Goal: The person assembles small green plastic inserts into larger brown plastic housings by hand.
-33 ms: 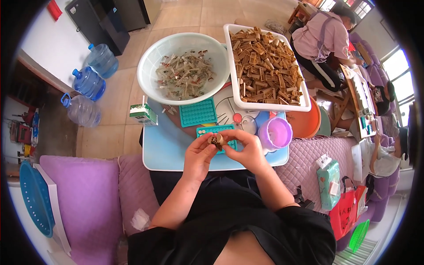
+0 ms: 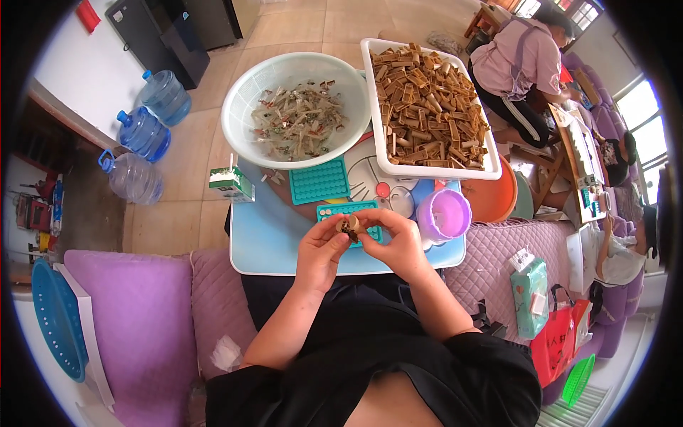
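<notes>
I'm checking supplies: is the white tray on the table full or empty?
Full: the white tray has brown pieces heaped across it, hiding nearly all its bottom.

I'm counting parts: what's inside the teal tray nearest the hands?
Small pale round pieces show toward the left end of the teal tray. The left hand and right hand cover much of it, hiding anything there.
</notes>
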{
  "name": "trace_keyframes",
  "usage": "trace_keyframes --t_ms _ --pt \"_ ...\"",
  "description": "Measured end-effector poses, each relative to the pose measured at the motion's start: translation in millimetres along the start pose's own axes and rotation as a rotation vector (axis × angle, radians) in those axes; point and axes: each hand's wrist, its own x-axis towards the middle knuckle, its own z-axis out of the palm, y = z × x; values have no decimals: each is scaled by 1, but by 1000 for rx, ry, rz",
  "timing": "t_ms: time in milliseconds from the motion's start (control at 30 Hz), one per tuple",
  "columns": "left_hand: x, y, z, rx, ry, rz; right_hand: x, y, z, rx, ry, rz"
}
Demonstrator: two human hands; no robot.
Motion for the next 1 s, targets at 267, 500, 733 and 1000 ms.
trace_keyframes --t_ms 267,500,733,1000 --pt "-1 -1 0 -24 10 43 -4 -9 5 -92 -24 -17" --pt "-2 0 9 34 -10 38 -8 -7 11 -99 62 -60" --pt "-7 -3 16 238 -22 186 -13 6 11 -113 -117 -43" --pt "-10 5 24 498 -148 273 -16 8 16 -179 -86 -116"
